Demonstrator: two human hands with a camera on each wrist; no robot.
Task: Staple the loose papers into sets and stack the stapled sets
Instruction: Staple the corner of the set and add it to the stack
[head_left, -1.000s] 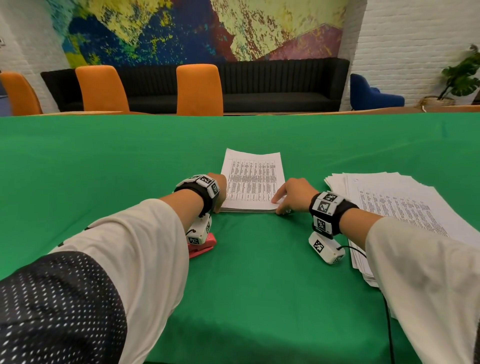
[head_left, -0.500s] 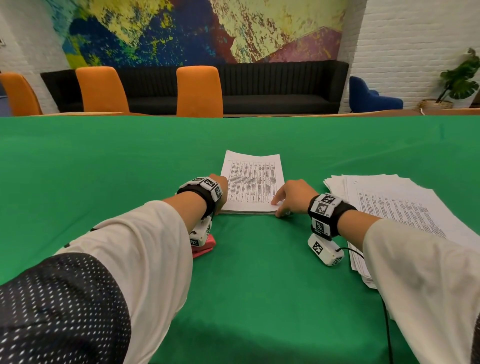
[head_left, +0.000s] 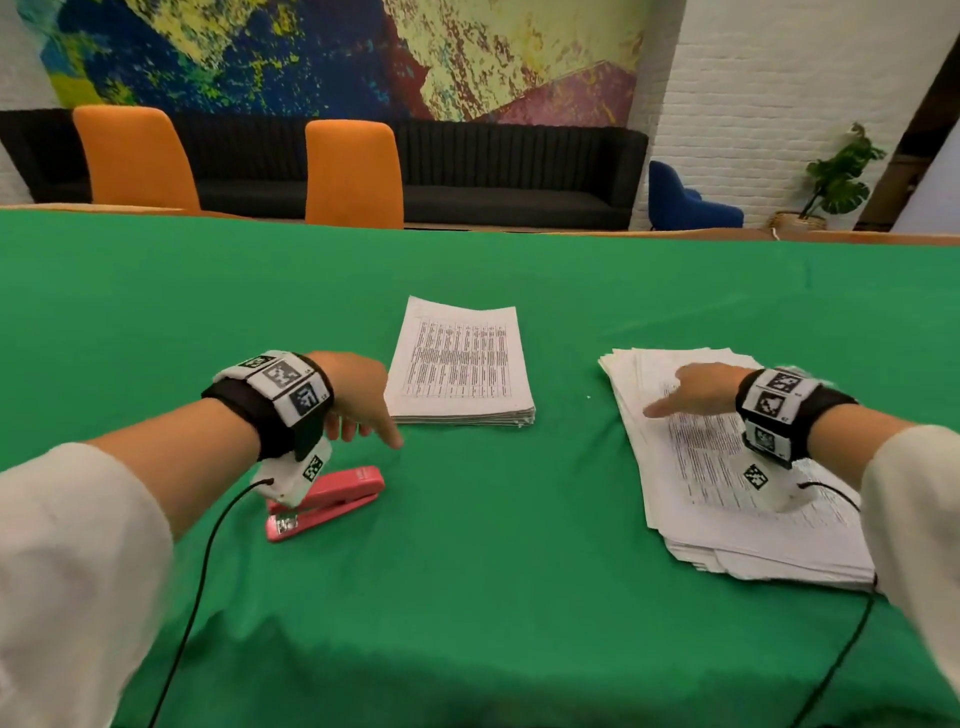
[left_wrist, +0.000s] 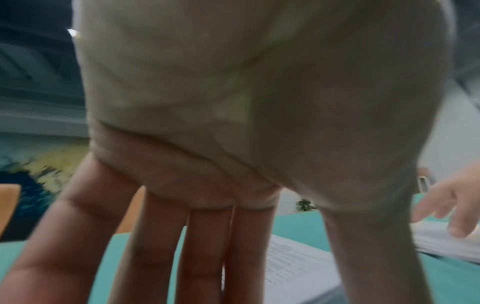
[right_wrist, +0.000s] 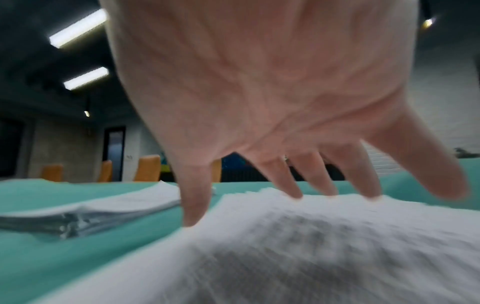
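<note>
Green-covered table (head_left: 493, 571) carries everything. Neat stack of stapled sets (head_left: 462, 364) sits mid-table, lying flat, top sheet printed in columns; text too small to read. In the right wrist view its near corner (right_wrist: 64, 224) shows layered edges with something shiny, staples maybe, too blurred to confirm

Loose papers (head_left: 727, 483) form a fanned, uneven pile toward the right edge of the table, well apart from the stapled stack; its near right corner is cut off behind the person's sleeve

Right hand (head_left: 696, 389) is over the far part of the loose pile, fingers straight and spread, gripping nothing. Right wrist view: fingertips (right_wrist: 296, 193) at the paper surface near the pile's far edge; contact vs just above can't be told, heavy motion blur there

Left hand (head_left: 358, 400) hangs just left of the stapled stack's near-left corner, above the cloth, not touching the stack. Fingers point down, loosely extended, nothing held. Left wrist view is mostly palm (left_wrist: 233, 102), blurred, fingers (left_wrist: 205, 246) straight and together, stack edge visible behind them

Pink stapler (head_left: 332, 499) lies on the cloth near the left hand, closer to the near edge; its rear end is partly covered by the wrist camera (head_left: 296, 473), so only the front and the metal end show

Behind the table's far edge: orange chairs (head_left: 353, 171), dark sofa (head_left: 509, 176), plant (head_left: 836, 176) at the far right
</note>
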